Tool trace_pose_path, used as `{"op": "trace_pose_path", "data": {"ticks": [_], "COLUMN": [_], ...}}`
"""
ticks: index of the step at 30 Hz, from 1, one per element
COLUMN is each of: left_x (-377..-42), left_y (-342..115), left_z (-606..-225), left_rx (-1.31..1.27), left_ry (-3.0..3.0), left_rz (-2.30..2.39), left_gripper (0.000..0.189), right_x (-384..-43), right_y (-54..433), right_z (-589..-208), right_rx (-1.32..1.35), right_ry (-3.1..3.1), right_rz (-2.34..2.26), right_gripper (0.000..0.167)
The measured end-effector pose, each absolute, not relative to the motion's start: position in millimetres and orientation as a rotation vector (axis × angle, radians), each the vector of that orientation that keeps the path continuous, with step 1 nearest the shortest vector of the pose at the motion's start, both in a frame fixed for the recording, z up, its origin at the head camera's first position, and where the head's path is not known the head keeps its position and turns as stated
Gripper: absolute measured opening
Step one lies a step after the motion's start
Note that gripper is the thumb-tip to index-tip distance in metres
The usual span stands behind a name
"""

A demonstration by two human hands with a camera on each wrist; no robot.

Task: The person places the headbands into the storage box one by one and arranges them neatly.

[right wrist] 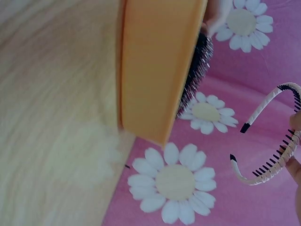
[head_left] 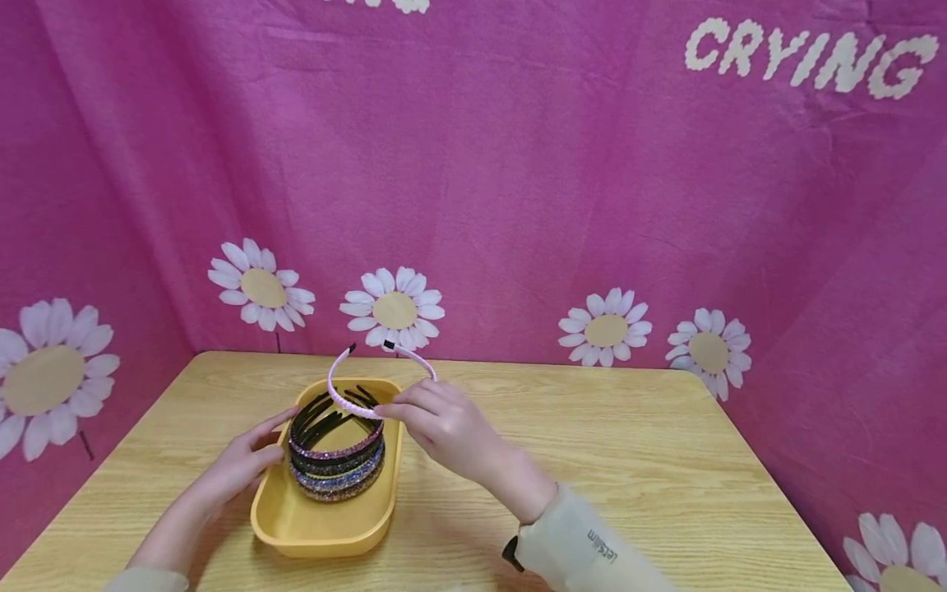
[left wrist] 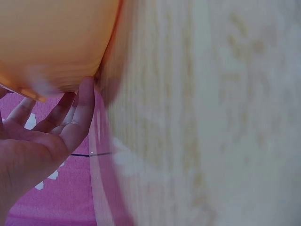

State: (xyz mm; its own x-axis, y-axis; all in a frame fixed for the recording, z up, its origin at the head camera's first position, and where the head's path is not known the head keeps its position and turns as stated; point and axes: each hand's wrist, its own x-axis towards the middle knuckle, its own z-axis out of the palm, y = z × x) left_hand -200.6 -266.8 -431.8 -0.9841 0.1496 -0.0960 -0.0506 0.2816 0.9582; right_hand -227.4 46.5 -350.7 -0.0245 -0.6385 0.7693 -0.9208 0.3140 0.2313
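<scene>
My right hand pinches a pale pink headband by its curved middle, holding it over the far end of a yellow tray. In the right wrist view, small dark comb teeth line the inside of the pink headband, and its ends have black tips. A stack of glittery headbands, in purple, black and blue, lies inside the tray with its ends toward the back. My left hand touches the tray's left side, and its fingertips meet the outer wall in the left wrist view.
The tray stands on a light wooden table, left of its middle. Behind and along the sides of the table hangs a pink cloth printed with white daisies and lettering. A dark band circles my right wrist at the sleeve.
</scene>
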Motion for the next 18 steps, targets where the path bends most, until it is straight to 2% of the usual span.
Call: {"op": "trace_pose_path", "data": {"ticks": [18], "left_x": [-199], "left_y": [-265], "left_z": [-430], "left_rx": [0.043], "left_ry": [2.4], "left_rz": [1.749], "left_gripper": [0.07], "right_x": [-230], "right_y": [5], "right_z": [-378], "right_rx": [1.47], "right_ry": [-1.824], "right_rz": [0.41], "right_gripper": [0.026]}}
